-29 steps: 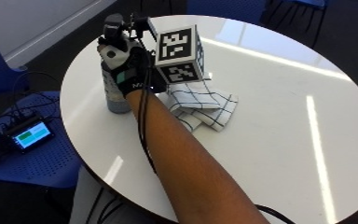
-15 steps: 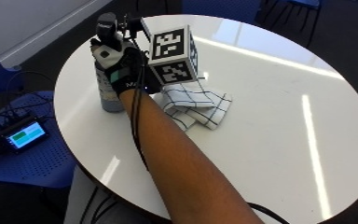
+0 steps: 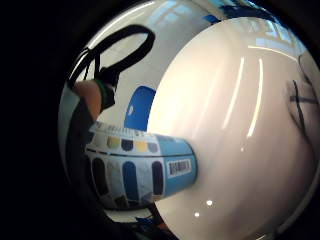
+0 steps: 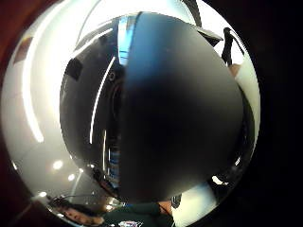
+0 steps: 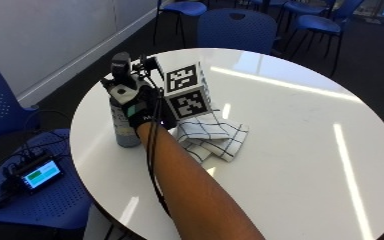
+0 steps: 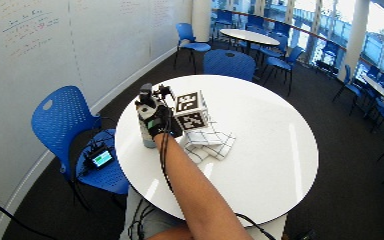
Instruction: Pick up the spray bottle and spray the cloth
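Outside view shows the black-gloved right hand (image 5: 145,111) at the upper body of a grey-bodied spray bottle with a black trigger head (image 5: 123,112), which stands upright on the round white table (image 5: 292,135) near its edge. The fingers appear curled round the bottle just below the head, though the back of the hand hides them, so the grasp is my reading and not something seen outright. Whether the base rests on the table or is barely off it I cannot tell. A grip that high would make sense: it puts the fingers within reach of the trigger, sparing a regrip before spraying.

From the little finger side palm view, the bottle's printed label with its barcode (image 3: 145,170) sits close against the palm, and its base appears to meet the white tabletop (image 3: 240,125); the thumb side palm view is filled by the dark rounded spray head (image 4: 180,109), which agrees with a hand set at the neck.

One white cloth with a dark grid pattern (image 5: 212,136) lies crumpled on the table just beside the bottle and hand, near enough to be sprayed with only a turn of the nozzle.

By count: one bottle, one cloth, one table, one gloved hand at work.
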### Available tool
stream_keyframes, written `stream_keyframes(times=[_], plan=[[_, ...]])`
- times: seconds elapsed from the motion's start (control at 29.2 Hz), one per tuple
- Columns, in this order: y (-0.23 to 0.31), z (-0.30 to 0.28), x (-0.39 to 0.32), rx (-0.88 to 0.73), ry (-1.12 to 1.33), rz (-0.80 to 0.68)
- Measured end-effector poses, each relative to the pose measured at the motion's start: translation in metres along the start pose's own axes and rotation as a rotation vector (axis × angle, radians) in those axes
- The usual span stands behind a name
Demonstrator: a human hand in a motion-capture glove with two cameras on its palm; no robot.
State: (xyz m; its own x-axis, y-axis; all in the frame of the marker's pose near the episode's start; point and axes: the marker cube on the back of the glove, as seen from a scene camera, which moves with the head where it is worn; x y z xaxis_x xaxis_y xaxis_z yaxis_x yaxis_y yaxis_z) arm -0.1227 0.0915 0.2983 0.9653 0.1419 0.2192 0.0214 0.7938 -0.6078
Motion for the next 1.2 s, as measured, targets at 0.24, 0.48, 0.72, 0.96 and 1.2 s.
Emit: stream_keyframes(times=[0.24, 0.48, 0.72, 0.96, 1.2], plan=[[0.016, 0.004, 0.019, -0.077, 0.022, 0.064], [0.033, -0.010, 0.019, -0.139, 0.155, 0.051], [0.074, -0.033, 0.010, -0.130, 0.229, -0.074], [0.130, -0.073, -0.030, -0.226, 0.244, -0.213], [0.203, -0.107, -0.084, -0.383, 0.291, -0.415]])
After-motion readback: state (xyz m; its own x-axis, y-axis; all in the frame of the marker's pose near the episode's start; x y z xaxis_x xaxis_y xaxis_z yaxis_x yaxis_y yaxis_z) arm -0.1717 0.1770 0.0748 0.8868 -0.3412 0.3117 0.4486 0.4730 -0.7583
